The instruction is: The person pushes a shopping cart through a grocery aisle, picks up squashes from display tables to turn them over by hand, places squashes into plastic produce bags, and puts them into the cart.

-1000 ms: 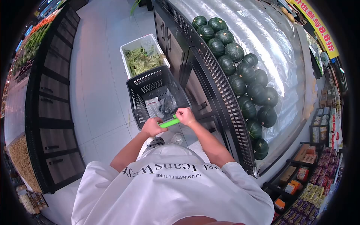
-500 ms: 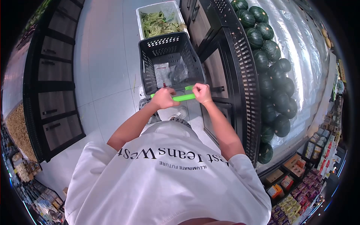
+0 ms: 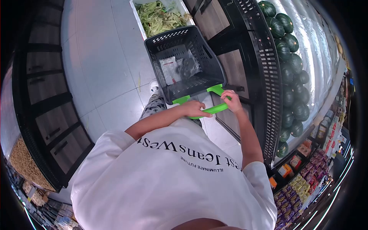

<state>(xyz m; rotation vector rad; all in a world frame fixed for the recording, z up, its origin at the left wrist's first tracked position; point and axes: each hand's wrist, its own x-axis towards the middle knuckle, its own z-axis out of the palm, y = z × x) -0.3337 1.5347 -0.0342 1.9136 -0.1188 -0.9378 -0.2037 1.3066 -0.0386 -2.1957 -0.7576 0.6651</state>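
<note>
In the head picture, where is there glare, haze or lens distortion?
Head view: bright glare on the silvery sheeting beside the green pumpkins, some of them hazy; the left-hand drawer cabinet bowed by the wide lens; corners black.

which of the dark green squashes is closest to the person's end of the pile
The dark green squash lowest in the view, beside the lower end of the black slotted rail; every other squash in sight lies farther up.

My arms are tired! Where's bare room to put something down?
The grey tiled floor between the left-hand dark wooden drawers and black plastic basket is mostly bare. So is silvery sheeting right of the round green pumpkins. It's crowded among the pumpkins, and tight between basket and right-hand brown wooden cabinet.
</note>
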